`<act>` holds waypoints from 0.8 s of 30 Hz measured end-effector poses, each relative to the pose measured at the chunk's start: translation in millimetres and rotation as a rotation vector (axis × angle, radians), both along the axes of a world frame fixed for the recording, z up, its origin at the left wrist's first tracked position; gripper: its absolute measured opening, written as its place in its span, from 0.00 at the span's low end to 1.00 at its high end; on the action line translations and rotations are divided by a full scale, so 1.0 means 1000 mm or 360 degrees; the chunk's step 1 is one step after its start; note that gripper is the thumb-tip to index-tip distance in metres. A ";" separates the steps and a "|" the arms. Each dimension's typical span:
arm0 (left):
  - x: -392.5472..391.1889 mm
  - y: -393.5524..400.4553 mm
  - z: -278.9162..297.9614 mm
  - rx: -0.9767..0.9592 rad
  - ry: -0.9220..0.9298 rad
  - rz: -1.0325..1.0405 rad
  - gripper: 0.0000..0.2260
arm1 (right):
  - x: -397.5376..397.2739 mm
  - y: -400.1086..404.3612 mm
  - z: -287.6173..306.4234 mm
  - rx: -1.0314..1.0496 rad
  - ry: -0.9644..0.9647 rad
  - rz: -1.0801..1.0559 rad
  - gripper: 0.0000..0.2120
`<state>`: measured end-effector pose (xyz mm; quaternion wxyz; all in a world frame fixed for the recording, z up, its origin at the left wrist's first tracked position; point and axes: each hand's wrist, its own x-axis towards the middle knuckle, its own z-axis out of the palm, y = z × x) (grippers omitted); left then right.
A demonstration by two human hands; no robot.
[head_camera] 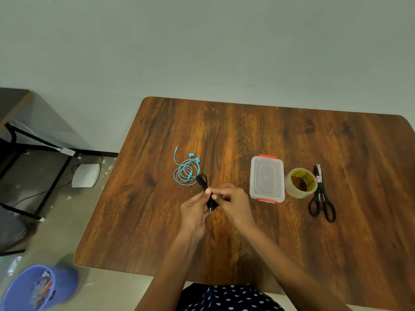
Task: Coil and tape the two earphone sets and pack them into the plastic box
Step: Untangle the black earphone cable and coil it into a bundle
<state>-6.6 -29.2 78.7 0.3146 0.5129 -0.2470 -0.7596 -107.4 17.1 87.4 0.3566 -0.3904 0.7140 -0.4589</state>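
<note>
both hands together over the table (247, 135): left hand (193, 211) and right hand (233, 202) pinch the black earphones (203, 182), bundled between them. cord looks light, limp, springy; likely uncoils, so grip across all loops. blue earphones (186, 172) loosely coiled just beyond; box (267, 181) closed, right.

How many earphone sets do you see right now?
2. The blue set lies loosely coiled on the table, left of the box. The black set is held by both hands, left and right.
</note>
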 end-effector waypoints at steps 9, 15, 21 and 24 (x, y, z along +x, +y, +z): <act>0.006 -0.006 -0.002 -0.0086 -0.0235 -0.0237 0.05 | -0.023 0.000 0.006 0.0036 0.0082 0.0210 0.07; 0.012 -0.008 -0.002 0.0053 -0.0035 -0.0263 0.05 | -0.030 -0.001 0.011 0.0019 -0.0042 0.0101 0.06; 0.013 -0.007 -0.004 0.0062 -0.0098 -0.0262 0.05 | -0.017 0.002 0.006 0.0005 0.0156 0.0126 0.05; 0.015 -0.005 -0.006 0.0076 -0.0109 -0.0206 0.05 | -0.006 0.003 0.005 0.0000 0.0349 0.0080 0.05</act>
